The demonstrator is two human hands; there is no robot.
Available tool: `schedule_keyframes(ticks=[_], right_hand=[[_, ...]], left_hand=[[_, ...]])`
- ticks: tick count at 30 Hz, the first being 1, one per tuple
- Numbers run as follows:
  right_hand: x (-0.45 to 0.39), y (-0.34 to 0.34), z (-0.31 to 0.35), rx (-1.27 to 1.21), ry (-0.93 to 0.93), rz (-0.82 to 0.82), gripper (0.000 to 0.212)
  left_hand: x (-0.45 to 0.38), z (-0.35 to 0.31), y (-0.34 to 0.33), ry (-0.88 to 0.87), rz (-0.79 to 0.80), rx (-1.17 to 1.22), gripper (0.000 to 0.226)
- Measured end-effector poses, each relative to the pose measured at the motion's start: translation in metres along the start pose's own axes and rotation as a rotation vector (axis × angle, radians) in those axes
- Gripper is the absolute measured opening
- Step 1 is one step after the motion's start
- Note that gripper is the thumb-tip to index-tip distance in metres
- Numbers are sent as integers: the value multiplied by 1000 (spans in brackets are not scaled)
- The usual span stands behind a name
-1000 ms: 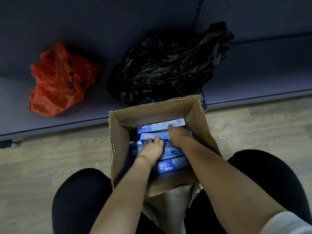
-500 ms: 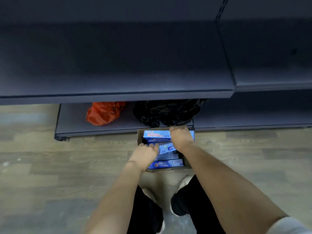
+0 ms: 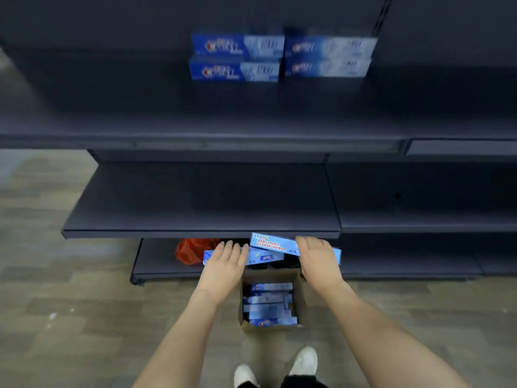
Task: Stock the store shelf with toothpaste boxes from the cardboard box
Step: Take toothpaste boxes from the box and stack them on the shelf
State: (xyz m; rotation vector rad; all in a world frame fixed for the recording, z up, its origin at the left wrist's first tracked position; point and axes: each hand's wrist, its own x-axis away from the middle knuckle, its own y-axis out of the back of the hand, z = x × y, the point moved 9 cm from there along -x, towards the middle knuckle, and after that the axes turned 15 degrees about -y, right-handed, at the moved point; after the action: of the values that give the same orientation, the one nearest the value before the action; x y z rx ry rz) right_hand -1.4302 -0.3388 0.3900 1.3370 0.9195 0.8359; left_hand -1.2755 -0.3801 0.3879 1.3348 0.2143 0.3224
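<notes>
The open cardboard box (image 3: 302,299) stands on the floor by my feet, with several blue toothpaste boxes (image 3: 270,306) lying inside. My left hand (image 3: 225,264) holds one blue toothpaste box (image 3: 264,257) above the carton. My right hand (image 3: 317,260) grips another toothpaste box (image 3: 272,243), its printed side up, just under the edge of the middle shelf (image 3: 195,233). Several toothpaste boxes (image 3: 279,57) stand stacked at the back of the upper shelf (image 3: 140,127).
A red plastic bag (image 3: 193,249) and a dark bag lie on the bottom shelf (image 3: 162,264) behind my hands. A second shelf bay (image 3: 433,219) continues to the right. Wood-look floor (image 3: 70,317) spreads left. My white shoes (image 3: 303,359) show below.
I have risen from a crouch to standing. Both hands came up out of the carton, each holding a toothpaste box, and the upper shelves with stacked boxes came into view.
</notes>
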Motion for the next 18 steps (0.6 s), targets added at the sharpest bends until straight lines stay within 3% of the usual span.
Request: schedule_keyframes(ticks=[2, 6, 10, 15, 18], right_hand=[[4, 28, -2, -17, 19, -86, 61], [7, 76, -9, -82, 31, -238, 55], [5, 123, -13, -126, 48, -348, 49], [-10, 182, -20, -118, 70, -491, 44], [-18, 214, -24, -114, 68, -544, 41]], left_hand=[[4, 7, 22, -11, -33, -26, 73], [10, 24, 69, -3, -175, -168, 54], [13, 40, 103, 18, -261, -215, 71], [6, 60, 156, 35, -421, -285, 53], [-1, 74, 182, 59, -474, -321, 53]])
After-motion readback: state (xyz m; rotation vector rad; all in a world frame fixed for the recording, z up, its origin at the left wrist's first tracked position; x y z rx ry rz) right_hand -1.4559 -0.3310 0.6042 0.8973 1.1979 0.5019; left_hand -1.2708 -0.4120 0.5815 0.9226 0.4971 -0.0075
